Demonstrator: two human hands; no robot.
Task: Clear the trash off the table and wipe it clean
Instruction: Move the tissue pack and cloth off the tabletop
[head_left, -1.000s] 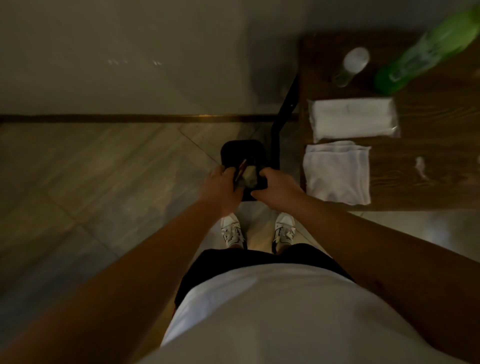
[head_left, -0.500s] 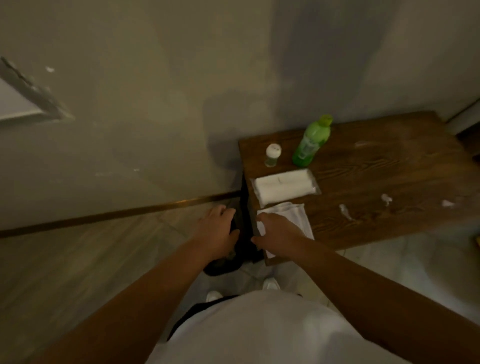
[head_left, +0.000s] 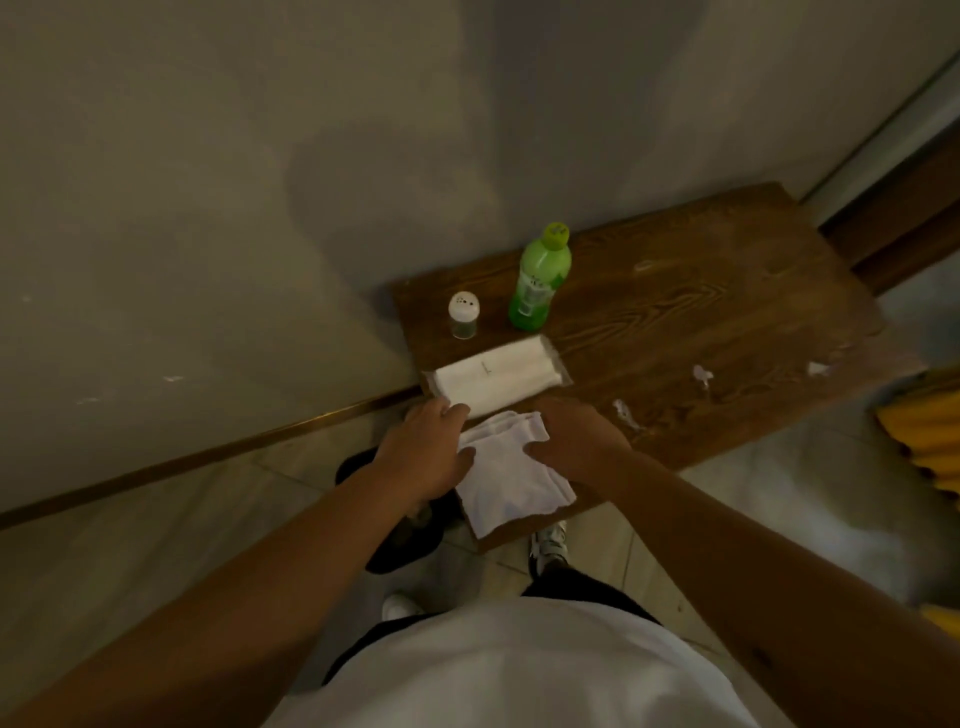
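A dark wooden table (head_left: 727, 312) stands against the wall. Three small white trash scraps lie on its right half: one near the front (head_left: 623, 410), one further right (head_left: 702, 374) and one at the right edge (head_left: 818, 368). A white cloth (head_left: 511, 486) lies on the table's near left corner, its far edge bunched up. My right hand (head_left: 576, 441) grips that bunched edge. My left hand (head_left: 426, 452) rests flat on the cloth's left side, fingers apart. A black trash bin (head_left: 400, 543) stands on the floor under my left forearm, partly hidden.
A wrapped tissue pack (head_left: 498, 379) lies just behind the cloth. A green bottle (head_left: 540, 280) and a small white-capped shaker (head_left: 464, 314) stand at the back left. Something yellow (head_left: 930, 441) is on the floor at the right. My shoes are below the table edge.
Both hands left the black bin on the floor and came up onto the white cloth. The view lifted from the floor to the table, and the cloth's far edge is now bunched.
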